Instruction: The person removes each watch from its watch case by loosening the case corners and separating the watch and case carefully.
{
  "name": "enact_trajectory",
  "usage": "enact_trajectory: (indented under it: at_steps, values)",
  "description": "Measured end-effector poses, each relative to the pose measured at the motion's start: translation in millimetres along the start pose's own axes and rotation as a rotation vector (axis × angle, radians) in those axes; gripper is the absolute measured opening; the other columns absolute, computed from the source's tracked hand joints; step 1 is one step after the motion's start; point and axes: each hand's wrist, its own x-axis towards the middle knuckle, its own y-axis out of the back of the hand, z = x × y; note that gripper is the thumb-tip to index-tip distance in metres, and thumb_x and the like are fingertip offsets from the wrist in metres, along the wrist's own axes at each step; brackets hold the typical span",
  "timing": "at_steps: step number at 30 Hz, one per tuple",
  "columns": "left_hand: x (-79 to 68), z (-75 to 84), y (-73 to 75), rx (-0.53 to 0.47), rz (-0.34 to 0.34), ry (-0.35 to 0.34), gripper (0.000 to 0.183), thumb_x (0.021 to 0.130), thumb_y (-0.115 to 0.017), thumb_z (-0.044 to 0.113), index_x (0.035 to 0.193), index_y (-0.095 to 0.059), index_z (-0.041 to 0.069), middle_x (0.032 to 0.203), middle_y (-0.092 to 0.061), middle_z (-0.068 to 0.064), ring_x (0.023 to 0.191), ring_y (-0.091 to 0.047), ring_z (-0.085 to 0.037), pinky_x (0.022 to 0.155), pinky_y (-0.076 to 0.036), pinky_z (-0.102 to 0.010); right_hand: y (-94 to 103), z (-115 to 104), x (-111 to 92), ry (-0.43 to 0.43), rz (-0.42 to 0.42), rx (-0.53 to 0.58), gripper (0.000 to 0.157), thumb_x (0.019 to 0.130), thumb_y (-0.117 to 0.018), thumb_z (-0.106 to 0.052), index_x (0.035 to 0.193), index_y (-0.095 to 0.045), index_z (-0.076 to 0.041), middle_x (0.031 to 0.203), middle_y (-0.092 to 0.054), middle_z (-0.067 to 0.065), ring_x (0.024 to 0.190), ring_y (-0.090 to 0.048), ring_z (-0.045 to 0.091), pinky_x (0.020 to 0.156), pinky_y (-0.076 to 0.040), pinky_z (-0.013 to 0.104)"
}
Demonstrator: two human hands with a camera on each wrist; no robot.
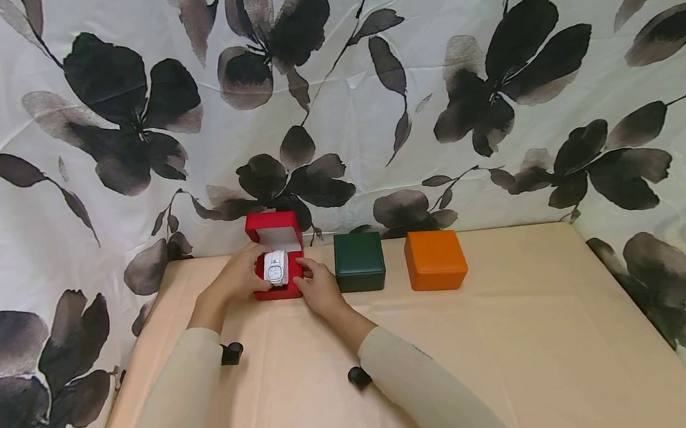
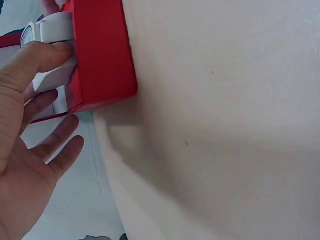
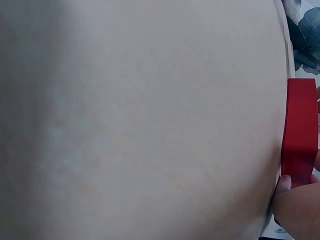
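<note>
Closest in you've got the two pale sleeves (image 1: pixel 430 386), then bare tan tabletop (image 1: pixel 553 359), and the action's all up near the back edge. The right hand (image 1: pixel 324 289) has the red watch box (image 1: pixel 279 294) pinched by its right wall, thumb at the front corner, so I'd guess it's just steadying it. The left hand (image 1: pixel 233 278) has the white watch (image 1: pixel 276 268) between thumb and forefinger, with its other fingers spread loose past the box's side.

Watch-wise, it's sitting in the base of the red box, dial showing. The lid (image 1: pixel 272 220) is propped up behind it. So opening is done and closing isn't. I'd call it mid-job, with the watch either getting seated or about to be lifted; one moment can't settle which. The green box (image 1: pixel 358 261) is just right of that hand, and the orange box (image 1: pixel 436 260) is further right, both shut and neither being held. Behind everything hangs a floral cloth (image 1: pixel 401 166).

Stuff I can't make out: the left forefinger's tip is behind the watch, and the white block (image 2: pixel 52 77) under the thumb might be a cushion or part of the strap. The right wrist view cuts the box and most of the hand off at the edge, and whatever's inside the green and orange ones is hidden.
</note>
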Motion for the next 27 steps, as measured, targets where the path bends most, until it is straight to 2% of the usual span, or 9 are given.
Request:
enact_trajectory:
  at_steps: [3,10,13,17,20,27]
  values:
    - [-1.4,1.5,3.0,-0.035,0.018,-0.017,0.071,0.076,-0.083,0.005,0.141,-0.054,0.001,0.134,-0.055,-0.015,0.122,-0.051,-0.035,0.111,-0.048,-0.054,0.6,-1,0,-0.003,0.001,-0.011,0.047,0.1,-0.066,-0.009,0.146,-0.057,-0.009,0.13,-0.06,0.017,0.12,-0.065,0.027,0.102,-0.057,0.034]
    - [-4.6,6.1,7.0,-0.021,0.045,-0.036,0.072,0.073,-0.085,0.008,0.138,-0.055,0.0,0.13,-0.056,-0.015,0.12,-0.054,-0.037,0.106,-0.052,-0.053,-0.8,-2,-1,-0.005,0.01,-0.045,0.048,0.102,-0.064,-0.012,0.148,-0.055,-0.011,0.133,-0.06,0.017,0.122,-0.064,0.026,0.104,-0.056,0.034]
    - [-9.0,12.0,9.1,-0.019,0.054,-0.023,0.073,0.072,-0.085,0.009,0.138,-0.054,0.001,0.131,-0.056,-0.014,0.119,-0.055,-0.036,0.102,-0.055,-0.051,0.2,-3,-3,0.007,0.003,-0.08,0.048,0.102,-0.063,-0.013,0.149,-0.054,-0.011,0.133,-0.061,0.017,0.122,-0.064,0.026,0.104,-0.056,0.036]
    - [-16.7,25.1,13.4,-0.022,0.055,-0.042,0.073,0.073,-0.084,0.01,0.138,-0.053,0.002,0.132,-0.056,-0.014,0.116,-0.056,-0.036,0.097,-0.058,-0.049,4.0,-5,-10,0.018,-0.003,-0.093,0.049,0.101,-0.061,-0.011,0.149,-0.053,-0.008,0.135,-0.061,0.019,0.123,-0.063,0.029,0.106,-0.055,0.04]
    - [-20.4,33.6,16.1,-0.013,0.067,-0.084,0.071,0.073,-0.083,0.011,0.137,-0.054,0.001,0.131,-0.056,-0.015,0.116,-0.056,-0.036,0.098,-0.058,-0.049,6.3,-7,-14,0.009,-0.009,-0.068,0.049,0.101,-0.06,-0.013,0.15,-0.052,-0.007,0.139,-0.06,0.019,0.126,-0.062,0.03,0.108,-0.053,0.041]
    - [-28.8,51.5,23.6,0.014,0.097,-0.135,0.068,0.073,-0.082,0.01,0.135,-0.056,0.001,0.128,-0.056,-0.013,0.116,-0.057,-0.037,0.097,-0.057,-0.05,11.9,-16,-23,-0.032,-0.035,0.009,0.05,0.103,-0.059,-0.017,0.153,-0.049,-0.013,0.153,-0.052,0.013,0.138,-0.055,0.031,0.11,-0.051,0.042]
